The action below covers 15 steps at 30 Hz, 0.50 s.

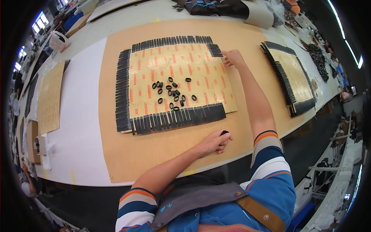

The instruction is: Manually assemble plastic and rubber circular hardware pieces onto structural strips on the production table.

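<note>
Amber-yellow board point(154, 63) with red print, centre of the frame, flat on a tan sheet point(139, 162) that covers part of a white table point(81, 154). Black strips point(123, 89) sit side by side along its left, top and bottom edges, their ends reaching past the rim. A short group of them turns the upper right corner; below that, the right edge shows yellow out to the rim.

Black rings point(182, 103) lie loose on the board, a scattered cluster a little below its middle, some on edge, some flat, several touching.

Right hand point(233, 58): at the board's upper right corner, fingers stretched toward the last strips there. Fingertips partly hidden; cannot tell whether they pinch anything.

Left hand point(215, 142): below the board's lower right corner, above the tan sheet, fingers curled closed around a small black piece point(224, 132) that shows at the top of the fist.

Right side of the frame: a second board point(288, 71), similarly edged in black, tilted in view. Left side: a yellowish panel point(51, 100) on the white table. Upper left: a whitish plastic bag point(59, 41). Top centre: dark fabric point(216, 8). Bottom: grey apron point(185, 203), brown strap point(259, 212), striped sleeves point(270, 154).
</note>
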Each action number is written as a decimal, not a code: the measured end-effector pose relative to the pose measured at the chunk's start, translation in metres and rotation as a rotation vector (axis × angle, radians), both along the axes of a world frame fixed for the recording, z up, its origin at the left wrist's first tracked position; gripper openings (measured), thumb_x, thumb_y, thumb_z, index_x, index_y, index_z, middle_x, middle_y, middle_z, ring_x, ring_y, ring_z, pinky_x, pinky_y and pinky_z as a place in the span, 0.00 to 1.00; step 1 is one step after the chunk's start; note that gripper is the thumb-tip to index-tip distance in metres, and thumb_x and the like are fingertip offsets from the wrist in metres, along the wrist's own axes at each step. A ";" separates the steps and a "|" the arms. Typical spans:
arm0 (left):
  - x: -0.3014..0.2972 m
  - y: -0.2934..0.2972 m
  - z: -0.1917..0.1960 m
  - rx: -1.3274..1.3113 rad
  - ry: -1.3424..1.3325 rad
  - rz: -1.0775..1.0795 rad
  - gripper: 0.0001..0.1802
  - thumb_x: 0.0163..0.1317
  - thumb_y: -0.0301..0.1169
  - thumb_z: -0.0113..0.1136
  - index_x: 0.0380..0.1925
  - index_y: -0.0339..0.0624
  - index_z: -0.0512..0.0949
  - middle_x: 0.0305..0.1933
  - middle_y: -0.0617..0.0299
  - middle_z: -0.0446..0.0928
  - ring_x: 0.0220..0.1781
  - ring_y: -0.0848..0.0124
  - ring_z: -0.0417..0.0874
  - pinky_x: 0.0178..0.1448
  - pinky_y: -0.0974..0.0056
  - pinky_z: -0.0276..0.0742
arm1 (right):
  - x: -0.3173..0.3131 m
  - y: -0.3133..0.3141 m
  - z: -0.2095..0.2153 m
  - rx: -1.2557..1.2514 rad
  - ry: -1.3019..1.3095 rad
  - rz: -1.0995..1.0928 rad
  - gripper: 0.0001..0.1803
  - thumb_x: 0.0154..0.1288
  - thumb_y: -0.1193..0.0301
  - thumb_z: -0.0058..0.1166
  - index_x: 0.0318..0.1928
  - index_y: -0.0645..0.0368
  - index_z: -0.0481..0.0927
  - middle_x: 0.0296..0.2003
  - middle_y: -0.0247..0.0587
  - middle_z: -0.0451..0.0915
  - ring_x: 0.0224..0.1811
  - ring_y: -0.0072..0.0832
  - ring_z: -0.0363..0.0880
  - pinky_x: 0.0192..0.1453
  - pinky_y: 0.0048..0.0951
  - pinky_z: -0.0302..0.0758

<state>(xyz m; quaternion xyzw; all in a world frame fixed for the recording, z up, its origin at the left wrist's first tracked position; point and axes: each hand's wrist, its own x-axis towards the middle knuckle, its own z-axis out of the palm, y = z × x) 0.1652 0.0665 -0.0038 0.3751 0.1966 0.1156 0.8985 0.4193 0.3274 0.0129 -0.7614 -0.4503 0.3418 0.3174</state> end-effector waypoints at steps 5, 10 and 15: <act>-0.005 0.001 -0.001 -0.015 0.026 0.009 0.16 0.72 0.41 0.41 0.40 0.37 0.67 0.21 0.70 0.55 0.20 0.79 0.56 0.28 0.69 0.65 | -0.012 0.022 -0.015 0.028 0.203 -0.049 0.21 0.59 0.59 0.60 0.37 0.70 0.79 0.31 0.44 0.80 0.24 0.29 0.80 0.22 0.27 0.75; -0.002 0.006 -0.006 -0.019 0.004 0.010 0.15 0.72 0.40 0.41 0.40 0.38 0.67 0.21 0.70 0.55 0.20 0.78 0.57 0.27 0.69 0.64 | -0.011 0.036 -0.018 0.058 0.307 -0.129 0.15 0.58 0.66 0.62 0.37 0.66 0.79 0.29 0.40 0.79 0.22 0.25 0.77 0.23 0.23 0.76; -0.002 0.006 -0.010 -0.015 -0.016 0.033 0.14 0.72 0.39 0.41 0.41 0.38 0.67 0.22 0.69 0.56 0.20 0.78 0.58 0.27 0.69 0.65 | -0.015 0.035 -0.020 0.044 0.584 -0.199 0.04 0.60 0.76 0.59 0.33 0.60 0.78 0.27 0.32 0.76 0.24 0.18 0.74 0.28 0.18 0.77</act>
